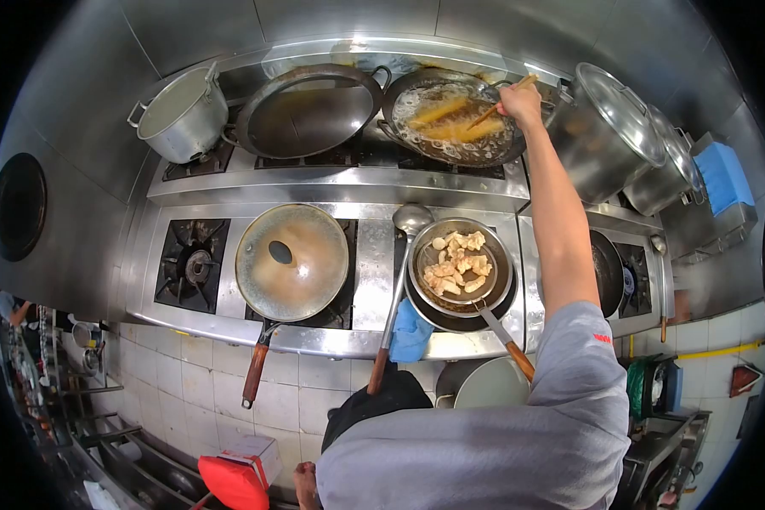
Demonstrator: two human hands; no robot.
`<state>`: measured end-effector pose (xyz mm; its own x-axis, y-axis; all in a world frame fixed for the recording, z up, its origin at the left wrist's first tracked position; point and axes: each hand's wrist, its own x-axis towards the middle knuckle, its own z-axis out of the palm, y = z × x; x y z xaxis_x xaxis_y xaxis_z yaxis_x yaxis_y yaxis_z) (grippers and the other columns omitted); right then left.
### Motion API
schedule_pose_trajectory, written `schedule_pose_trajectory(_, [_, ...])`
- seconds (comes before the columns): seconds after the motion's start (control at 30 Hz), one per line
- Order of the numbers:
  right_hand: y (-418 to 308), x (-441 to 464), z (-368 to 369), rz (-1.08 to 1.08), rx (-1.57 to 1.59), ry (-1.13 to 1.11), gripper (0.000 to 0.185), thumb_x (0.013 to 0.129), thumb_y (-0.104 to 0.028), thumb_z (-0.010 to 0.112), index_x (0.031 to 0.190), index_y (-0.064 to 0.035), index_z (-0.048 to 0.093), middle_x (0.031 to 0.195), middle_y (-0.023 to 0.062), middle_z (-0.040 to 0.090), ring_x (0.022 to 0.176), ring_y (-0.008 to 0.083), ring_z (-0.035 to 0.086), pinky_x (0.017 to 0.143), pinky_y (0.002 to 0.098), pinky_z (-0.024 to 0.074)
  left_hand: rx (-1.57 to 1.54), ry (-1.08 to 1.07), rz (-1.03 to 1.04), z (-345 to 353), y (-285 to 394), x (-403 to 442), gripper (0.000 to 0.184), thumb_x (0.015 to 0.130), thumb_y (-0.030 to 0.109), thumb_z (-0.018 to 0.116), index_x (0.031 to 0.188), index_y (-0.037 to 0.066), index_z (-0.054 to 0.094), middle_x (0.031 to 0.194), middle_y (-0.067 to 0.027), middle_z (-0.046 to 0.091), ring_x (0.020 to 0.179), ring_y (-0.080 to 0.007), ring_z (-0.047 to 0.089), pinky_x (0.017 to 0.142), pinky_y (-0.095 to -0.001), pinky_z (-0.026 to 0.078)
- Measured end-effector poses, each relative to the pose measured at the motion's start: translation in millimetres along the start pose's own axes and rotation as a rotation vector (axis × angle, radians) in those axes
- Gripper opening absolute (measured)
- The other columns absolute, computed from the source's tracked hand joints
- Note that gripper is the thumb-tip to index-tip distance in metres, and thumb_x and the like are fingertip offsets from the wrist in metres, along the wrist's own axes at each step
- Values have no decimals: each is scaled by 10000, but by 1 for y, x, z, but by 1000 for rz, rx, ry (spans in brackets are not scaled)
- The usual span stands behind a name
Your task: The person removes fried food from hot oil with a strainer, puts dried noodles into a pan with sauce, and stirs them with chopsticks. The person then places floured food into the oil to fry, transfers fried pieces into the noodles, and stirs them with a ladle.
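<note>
My right hand (521,104) reaches over the back right burner, fingers closed round a pair of chopsticks (484,117). The chopsticks slant down into a wok (397,140) of bubbling oil, close to long golden pieces of frying dough (463,130). At the bottom edge, my left hand (306,484) hangs low beside my grey shirt, away from the stove; its fingers are too unclear to read. Below the right forearm, a strainer or pan with a wooden handle (518,360) holds pale fried pieces (457,263).
A second wok (310,119) and an aluminium pot (183,119) stand at the back left. In front are a lidded pan (293,285), a long ladle (412,219) and a blue cloth (410,331). Tall lidded pots (608,127) stand right of my arm.
</note>
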<state>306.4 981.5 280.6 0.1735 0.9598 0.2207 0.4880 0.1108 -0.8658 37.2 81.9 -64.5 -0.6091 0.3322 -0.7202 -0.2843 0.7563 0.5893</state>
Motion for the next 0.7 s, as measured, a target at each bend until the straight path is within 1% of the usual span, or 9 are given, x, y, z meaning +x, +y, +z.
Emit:
schedule_pose_trajectory(0.03, [-2,-1,2,0,1,-1,189,792,-91,605,882,74,586,714,143,653,557,182,650,494,282,548,-11,4,13,1,1,0,113,885,83,565,919,-20,598,722,-15,581,620,-92,515,562,-233,428])
schedule_pose_trajectory(0.1, [-6,-5,5,-63,-134,41,211,752,-168,598,737,37,647,617,111,669,614,203,688,682,317,552,-22,9,23,1,-1,1,107,884,74,558,920,-19,597,722,-12,577,616,-90,510,559,-231,425])
schedule_pose_trajectory(0.2, [2,3,20,-68,-156,53,221,749,-192,590,708,17,645,584,96,659,620,198,688,722,317,540,-42,2,34,4,-2,4,101,878,68,558,918,-17,595,726,-8,573,613,-86,504,560,-228,425])
schedule_pose_trajectory(0.33, [-4,5,25,-1,-149,32,197,746,-188,592,707,-1,641,595,94,665,635,196,688,699,328,541,-36,-2,35,5,-4,5,94,871,59,554,912,-16,594,740,-19,584,641,-96,522,588,-236,445])
schedule_pose_trajectory(0.4, [1,18,25,-104,-276,-178,187,784,-113,625,894,37,642,754,109,674,633,168,668,578,302,558,-28,4,38,4,-13,9,93,870,56,550,910,-16,594,745,-23,588,654,-100,530,600,-241,454])
schedule_pose_trajectory(0.53, [-4,7,12,-166,-238,-444,167,802,-121,634,908,1,676,771,84,672,647,143,653,580,287,554,-97,12,16,4,-34,12,123,884,90,574,927,-21,603,765,-40,604,684,-117,551,620,-253,466])
schedule_pose_trajectory(0.6, [-9,2,4,-220,-241,-540,183,834,-116,590,949,-3,676,786,119,679,654,170,670,606,308,558,-107,21,5,3,-41,12,139,890,107,584,935,-22,607,769,-44,608,688,-121,555,620,-257,467])
schedule_pose_trajectory(0.63, [-12,0,0,-220,-242,-543,183,834,-116,590,949,-3,676,786,119,679,654,170,670,606,308,558,-74,17,-1,2,-50,15,153,898,122,588,946,-22,609,775,-44,609,692,-123,553,621,-264,466])
schedule_pose_trajectory(0.7, [-13,-2,-6,-165,-143,-349,184,851,-123,575,930,17,665,767,114,681,632,166,673,582,288,568,-40,14,-10,-1,-58,16,168,905,137,591,957,-22,611,781,-45,611,695,-126,552,622,-270,465])
